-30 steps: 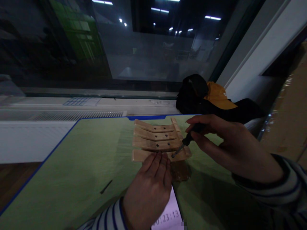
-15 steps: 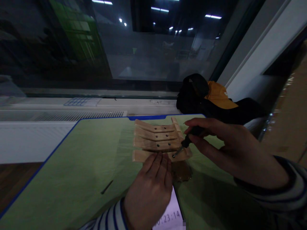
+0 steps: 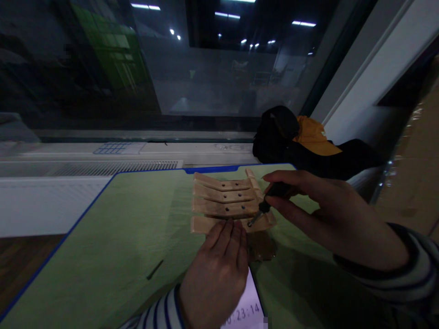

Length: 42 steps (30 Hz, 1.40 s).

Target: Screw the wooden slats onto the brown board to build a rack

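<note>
On the table lies a pale wooden slatted piece (image 3: 222,209), its several bent slats side by side with dark holes in them. My left hand (image 3: 219,262) rests over the nearest slat, fingers pressed together and bent onto it; its thumb is hidden. A screwdriver (image 3: 265,205) with a dark handle is pinched between the thumb and fingers of my right hand (image 3: 318,205). It tilts down to the left, and its tip meets the nearest slat at a hole or screw, just right of my left fingertips. Which of the two it is, I cannot make out.
A brown translucent packet (image 3: 262,246) lies just in front of the wood. Partly under my left hand is a lit phone (image 3: 252,299). A thin dark rod (image 3: 155,269) lies on the green tabletop (image 3: 137,219). Behind are a radiator (image 3: 147,167) and an orange-and-black cap (image 3: 315,137).
The view has shifted very slightly. My right hand and the screwdriver keep nearly the same place, and my left hand stays on the slat.
</note>
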Available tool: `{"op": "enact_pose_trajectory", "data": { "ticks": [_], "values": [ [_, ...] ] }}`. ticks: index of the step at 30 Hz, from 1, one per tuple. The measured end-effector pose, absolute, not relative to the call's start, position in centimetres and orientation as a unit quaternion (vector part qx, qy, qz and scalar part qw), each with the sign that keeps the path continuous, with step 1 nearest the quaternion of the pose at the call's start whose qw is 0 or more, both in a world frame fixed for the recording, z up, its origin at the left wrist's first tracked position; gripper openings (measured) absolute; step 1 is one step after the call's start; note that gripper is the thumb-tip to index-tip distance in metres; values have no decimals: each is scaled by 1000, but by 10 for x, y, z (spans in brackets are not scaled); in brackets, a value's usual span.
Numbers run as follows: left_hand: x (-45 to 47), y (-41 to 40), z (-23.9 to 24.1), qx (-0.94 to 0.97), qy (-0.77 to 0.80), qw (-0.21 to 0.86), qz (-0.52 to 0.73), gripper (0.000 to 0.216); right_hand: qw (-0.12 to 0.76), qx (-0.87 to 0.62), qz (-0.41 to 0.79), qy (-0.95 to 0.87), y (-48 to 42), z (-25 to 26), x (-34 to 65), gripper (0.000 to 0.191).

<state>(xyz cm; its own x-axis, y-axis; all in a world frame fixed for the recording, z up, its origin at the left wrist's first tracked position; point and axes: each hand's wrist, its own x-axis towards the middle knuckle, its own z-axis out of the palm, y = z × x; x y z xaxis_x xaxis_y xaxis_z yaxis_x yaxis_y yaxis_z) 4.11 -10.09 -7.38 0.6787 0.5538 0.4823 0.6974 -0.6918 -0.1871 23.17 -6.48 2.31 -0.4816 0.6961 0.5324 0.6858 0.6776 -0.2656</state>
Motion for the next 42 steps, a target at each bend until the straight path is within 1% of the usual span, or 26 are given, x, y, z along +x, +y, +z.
{"op": "enact_pose_trajectory", "data": {
  "ticks": [10, 17, 23, 30, 42],
  "values": [
    [42, -102, -72, -896, -349, 183, -205, 29, 309, -433, 9, -847, -64, 21, 232, 27],
    [42, -102, -71, -897, -350, 183, -197, 29, 315, -422, 16, -850, -62, 17, 231, 38],
    [43, -102, -69, -897, -355, 180, -194, 30, 320, -414, 24, -852, -61, 16, 231, 33],
    [42, -101, -71, -900, -350, 176, -193, 29, 284, -403, 52, -869, -62, 17, 229, 49],
    [41, -103, -73, -898, -351, 178, -197, 31, 294, -409, 29, -863, -63, 16, 231, 45]
  ]
}}
